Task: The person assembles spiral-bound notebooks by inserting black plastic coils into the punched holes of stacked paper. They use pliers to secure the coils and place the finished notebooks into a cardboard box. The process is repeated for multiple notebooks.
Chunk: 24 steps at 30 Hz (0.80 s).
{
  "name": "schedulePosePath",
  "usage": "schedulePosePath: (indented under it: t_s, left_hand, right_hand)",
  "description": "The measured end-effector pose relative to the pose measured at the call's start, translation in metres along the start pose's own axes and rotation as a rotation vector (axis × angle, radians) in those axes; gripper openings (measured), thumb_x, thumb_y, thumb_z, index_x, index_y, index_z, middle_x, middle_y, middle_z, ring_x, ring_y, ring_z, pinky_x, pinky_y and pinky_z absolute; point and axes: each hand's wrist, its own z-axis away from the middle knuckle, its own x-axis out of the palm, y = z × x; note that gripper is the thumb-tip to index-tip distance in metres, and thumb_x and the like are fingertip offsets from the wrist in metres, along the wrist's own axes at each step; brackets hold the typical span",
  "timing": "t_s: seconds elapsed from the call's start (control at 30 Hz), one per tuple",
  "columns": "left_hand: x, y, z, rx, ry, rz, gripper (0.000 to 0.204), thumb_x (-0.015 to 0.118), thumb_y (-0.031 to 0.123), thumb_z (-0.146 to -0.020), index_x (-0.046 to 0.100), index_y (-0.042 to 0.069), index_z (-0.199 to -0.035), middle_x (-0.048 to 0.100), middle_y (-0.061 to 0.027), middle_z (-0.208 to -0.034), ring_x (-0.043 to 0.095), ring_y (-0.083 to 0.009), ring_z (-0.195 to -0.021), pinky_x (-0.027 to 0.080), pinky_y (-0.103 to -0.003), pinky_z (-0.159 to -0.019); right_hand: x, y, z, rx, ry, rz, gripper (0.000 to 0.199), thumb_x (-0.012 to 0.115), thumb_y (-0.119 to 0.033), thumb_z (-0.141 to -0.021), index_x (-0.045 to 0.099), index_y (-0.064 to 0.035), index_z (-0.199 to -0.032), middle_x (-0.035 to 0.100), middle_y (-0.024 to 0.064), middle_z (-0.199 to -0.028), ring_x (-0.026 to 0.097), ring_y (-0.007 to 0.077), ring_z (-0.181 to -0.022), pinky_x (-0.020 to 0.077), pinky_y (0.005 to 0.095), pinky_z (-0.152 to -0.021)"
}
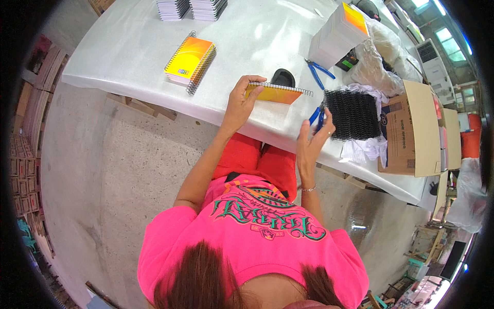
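Note:
My left hand (pixel 240 102) grips one end of a yellow-orange notebook (pixel 280 95), held tilted on its edge just above the front of the table. A wire coil runs along the notebook's top edge and sticks out past its right end. In my right hand (pixel 314 139) is a pair of blue-handled pliers (pixel 317 117), its jaws near the black coils and apart from the notebook. Right beside it lies a mass of black spiral coils (pixel 355 116). A second pair of blue-handled pliers (pixel 320 77) rests farther back, and a black rounded object (pixel 283 78) sits behind the notebook.
To the left stands a small pile of coil-bound yellow notebooks (pixel 193 57). More stacks (pixel 208 9) stand at the far edge. A tall notebook stack (pixel 337 33) and plastic bags (pixel 378 67) are at the back right. An open cardboard box (pixel 404 131) occupies the table's right end.

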Motion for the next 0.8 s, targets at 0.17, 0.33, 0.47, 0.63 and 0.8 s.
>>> schedulePosePath:
  t_s: [0.17,0.33,0.47,0.63,0.8]
  left_hand:
    - [-0.007,0.003,-0.005,-0.087,-0.050,0.020,0.024,0.065,0.011,-0.093,0.064,0.002,-0.116,0.068,-0.0051,-0.101,0.060,-0.0086,-0.092,0.047,-0.024,-0.084]
    - [-0.012,0.008,-0.007,-0.127,-0.116,0.041,0.021,0.064,0.008,-0.094,0.066,0.002,-0.115,0.068,-0.0034,-0.099,0.061,-0.0073,-0.087,0.048,-0.021,-0.076]
    - [-0.017,0.006,-0.006,-0.153,-0.128,0.067,0.023,0.064,0.006,-0.094,0.067,0.002,-0.116,0.069,-0.0032,-0.096,0.061,-0.0060,-0.086,0.049,-0.020,-0.073]
    - [-0.015,0.008,-0.002,-0.154,-0.098,0.067,0.025,0.060,0.003,-0.094,0.068,0.002,-0.117,0.070,-0.0041,-0.098,0.062,-0.0051,-0.086,0.050,-0.019,-0.073]
    - [-0.010,0.008,0.003,-0.152,-0.053,0.044,0.028,0.055,-0.001,-0.093,0.068,0.002,-0.118,0.072,-0.0052,-0.096,0.064,-0.0064,-0.084,0.051,-0.020,-0.070]
  right_hand:
    - [0.010,-0.060,0.009,-0.059,-0.233,-0.166,0.055,0.071,-0.014,-0.083,0.048,-0.0006,-0.131,0.051,0.0195,-0.114,0.055,0.0333,-0.104,0.0465,0.0411,-0.091]
    - [0.041,-0.071,0.011,-0.230,-0.236,-0.166,0.046,0.075,-0.015,-0.077,0.061,-0.0080,-0.120,0.058,0.0172,-0.104,0.062,0.0361,-0.093,0.0508,0.0442,-0.079]
    - [0.054,-0.072,0.009,-0.241,-0.219,-0.139,0.046,0.075,-0.016,-0.077,0.060,-0.0071,-0.120,0.059,0.0174,-0.105,0.062,0.0364,-0.096,0.0508,0.0443,-0.077]
    - [0.061,-0.067,0.008,-0.259,-0.200,-0.115,0.045,0.075,-0.016,-0.078,0.060,-0.0065,-0.119,0.059,0.0182,-0.108,0.063,0.0374,-0.094,0.0518,0.0445,-0.076]
    - [0.056,-0.072,0.008,-0.194,-0.264,-0.132,0.038,0.071,-0.018,-0.083,0.059,-0.0074,-0.117,0.061,0.0176,-0.104,0.066,0.0361,-0.089,0.0546,0.0422,-0.071]
